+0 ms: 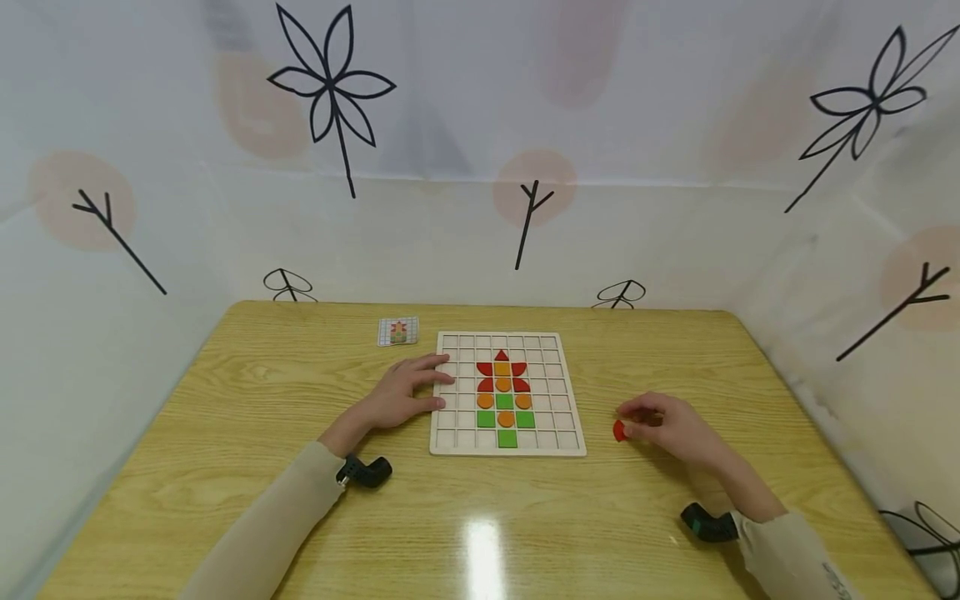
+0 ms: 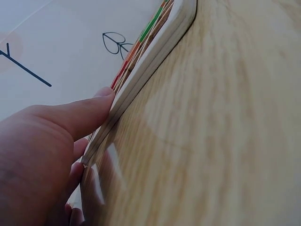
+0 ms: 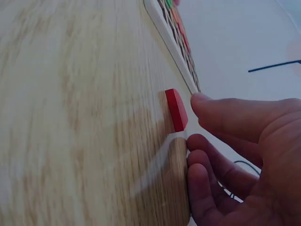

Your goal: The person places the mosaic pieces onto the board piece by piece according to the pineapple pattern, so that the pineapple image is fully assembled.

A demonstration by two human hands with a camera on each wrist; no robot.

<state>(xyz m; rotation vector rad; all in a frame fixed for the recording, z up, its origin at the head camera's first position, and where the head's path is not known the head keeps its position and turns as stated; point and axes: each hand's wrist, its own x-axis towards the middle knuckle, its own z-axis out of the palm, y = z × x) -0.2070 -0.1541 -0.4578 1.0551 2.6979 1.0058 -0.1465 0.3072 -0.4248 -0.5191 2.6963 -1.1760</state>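
A white gridded board [image 1: 457, 438] lies mid-table with red, orange and green pieces set in its squares. My left hand [image 1: 399, 393] rests at the board's left edge, fingers extended, their tips on the rim. In the left wrist view its thumb [image 2: 91, 113] touches the edge. To the right of the board, a red piece with a curved side [image 1: 618, 431] lies flat on the table. Right beside it is the thumb tip of my right hand [image 1: 671, 427]. The right wrist view shows the red piece [image 3: 175, 111] outside the loosely bent fingers [image 3: 202, 181].
A small card [image 1: 397, 332] printed with a similar coloured figure on a grid lies beyond the left hand. Both wrists wear black camera mounts. White patterned cloth [image 1: 450, 242] hangs behind the wooden table [image 1: 300, 333] and along its sides.
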